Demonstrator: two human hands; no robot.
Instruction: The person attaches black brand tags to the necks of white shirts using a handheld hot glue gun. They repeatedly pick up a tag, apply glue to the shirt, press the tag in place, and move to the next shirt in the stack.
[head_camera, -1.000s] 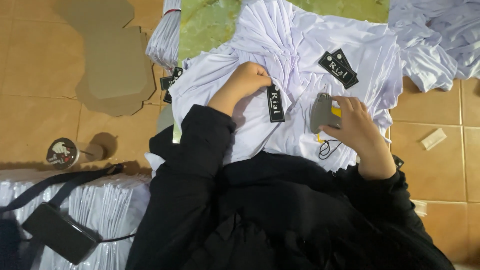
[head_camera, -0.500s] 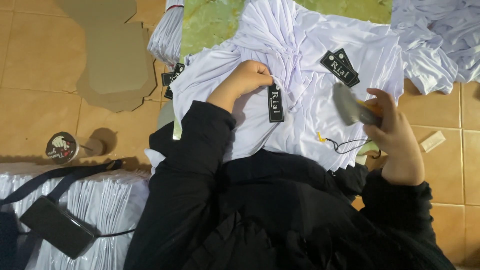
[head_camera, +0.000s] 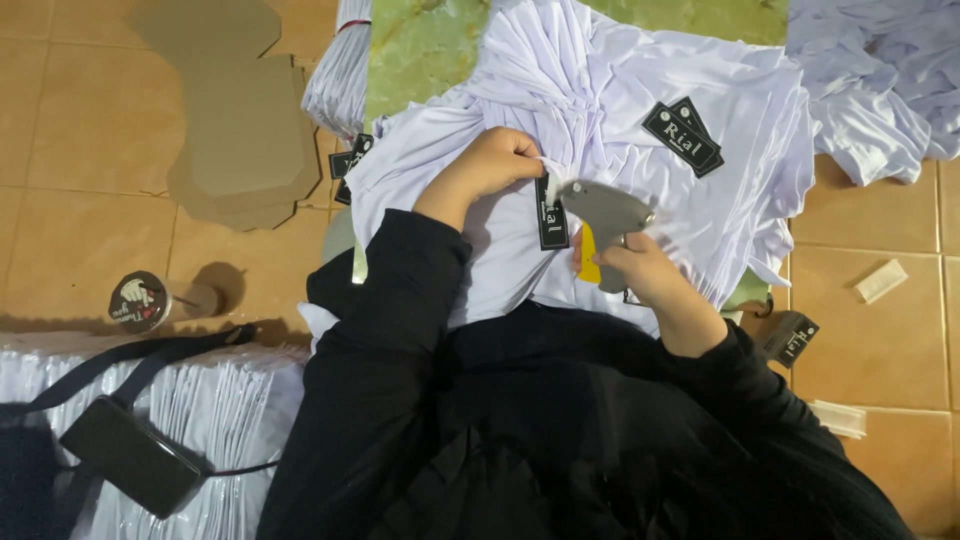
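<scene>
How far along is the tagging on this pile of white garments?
Done: one white garment already carries a black tag. In hand: the left hand pinches fabric beside another black tag, and the right hand aims the grey tagging gun at it. Left: the crumpled garments at top right show no tags.

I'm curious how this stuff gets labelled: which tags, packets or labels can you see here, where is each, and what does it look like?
Black hang tag: narrow rectangle, pale print, by the left hand and the tagging gun.
Paired black tags: on the white garment, upper right.
Black tags: garment's left edge.
Black tag: on the floor, right.
Round lid label: dark, pale drawing, left.
</scene>
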